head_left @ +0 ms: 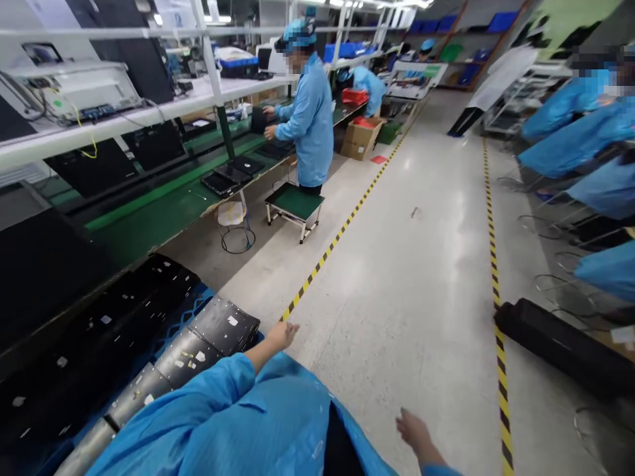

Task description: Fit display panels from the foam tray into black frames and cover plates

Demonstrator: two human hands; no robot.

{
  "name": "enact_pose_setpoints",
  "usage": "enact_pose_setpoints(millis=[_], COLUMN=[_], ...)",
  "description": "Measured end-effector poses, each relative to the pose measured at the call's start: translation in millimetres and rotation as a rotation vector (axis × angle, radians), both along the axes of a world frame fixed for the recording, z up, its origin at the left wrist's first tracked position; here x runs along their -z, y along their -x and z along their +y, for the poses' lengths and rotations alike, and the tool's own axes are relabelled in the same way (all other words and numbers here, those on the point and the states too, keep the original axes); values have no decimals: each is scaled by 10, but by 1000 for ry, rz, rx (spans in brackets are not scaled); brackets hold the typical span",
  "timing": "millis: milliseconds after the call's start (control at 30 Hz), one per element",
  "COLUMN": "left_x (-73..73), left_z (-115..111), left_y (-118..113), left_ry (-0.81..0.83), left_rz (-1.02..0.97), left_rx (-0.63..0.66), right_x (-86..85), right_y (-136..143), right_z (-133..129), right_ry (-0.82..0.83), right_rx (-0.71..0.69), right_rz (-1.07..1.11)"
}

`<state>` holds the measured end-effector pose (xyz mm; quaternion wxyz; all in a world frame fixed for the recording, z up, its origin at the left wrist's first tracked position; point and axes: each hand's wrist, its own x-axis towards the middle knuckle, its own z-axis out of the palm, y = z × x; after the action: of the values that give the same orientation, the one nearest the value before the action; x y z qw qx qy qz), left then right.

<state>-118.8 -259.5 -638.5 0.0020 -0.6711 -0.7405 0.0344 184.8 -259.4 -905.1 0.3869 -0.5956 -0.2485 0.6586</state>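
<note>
My left hand is out in front of my blue sleeve, over the floor beside a stack of dark metal panels. Its fingers are curled together, and whether anything small is inside them is hidden. Lower right, my right hand hangs above the pale floor with its fingers somewhat apart and nothing in it. Neither hand touches the panels or the bench.
A green bench with black panels runs along the left. A person in blue stands there beside a low green-topped stool. Yellow-black tape marks the aisle. A long black object lies at right, near seated people.
</note>
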Motion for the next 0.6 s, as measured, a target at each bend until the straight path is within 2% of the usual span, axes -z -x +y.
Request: enact_pose_setpoints(millis=[33,100,167,233,333,433,533,600], left_x=[-59,-191,-329,-479,-785,-1192,-1554,-1687], left_z=[154,415,639,881,1359,1898,2276,2351], left_y=[76,290,554,820,1140,1355,1542,1689], left_ry=[-26,-75,-117,-144,-154,-185,-261,-309], left_rz=[-33,-105,-183,-256,-359,-458,-538,-575], left_rx=[-43,-119,-188,-257,-324,-334,-344,-369], right_x=[-165,-633,-1223,-1818,-2548,-3099,-3599,-3944], right_y=[-76,-56,211,660,1402,1964,2374,2665], right_z=[323,1044,1752,2324,2879,3296,3846,4323], right_ry=[18,-15,-113,-204,-284,-286,-299,-324], right_rx=[17,27,-11,-96,-322,-570,-671,-685], right_rz=[-36,-71,-62,-31,23,21,-41,-87])
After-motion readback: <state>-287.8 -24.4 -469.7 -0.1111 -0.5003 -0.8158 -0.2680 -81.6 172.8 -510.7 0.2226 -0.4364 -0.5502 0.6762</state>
